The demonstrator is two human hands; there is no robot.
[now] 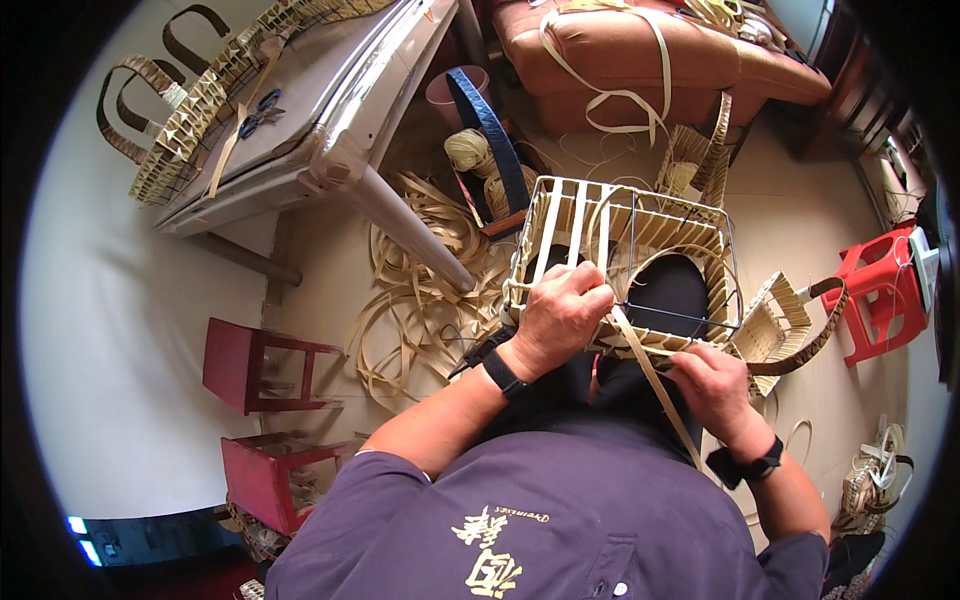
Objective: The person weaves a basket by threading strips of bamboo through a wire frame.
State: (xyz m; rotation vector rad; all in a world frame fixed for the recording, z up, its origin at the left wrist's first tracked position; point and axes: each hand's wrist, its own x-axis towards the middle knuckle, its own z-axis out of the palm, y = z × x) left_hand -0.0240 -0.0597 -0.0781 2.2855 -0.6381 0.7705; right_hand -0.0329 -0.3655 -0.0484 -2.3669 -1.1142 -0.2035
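Observation:
A rectangular basket (690, 240) rests on my lap, its dark wire frame partly wrapped in pale flat strips. Several strips run across the left half of its open face; on the right half bare wires show. At the middle of the near side, my left hand (562, 312) is closed, pinching a strip against the frame. From under its fingertips a long tan strip (650, 370) hangs down toward my shirt. My right hand (712, 388) is at the near right edge, thumb and fingers pinched on a thin pale strip running along the rim. Its fingertips are partly hidden.
Loose strips (440, 225) lie heaped on the floor at left. A table (310, 110) holding scissors (262, 112) and handled baskets stands far left. Small handled baskets (775, 325) sit to the right, near a red stool (880, 290). Maroon stools (235, 365) stand at left, an armchair (640, 60) behind.

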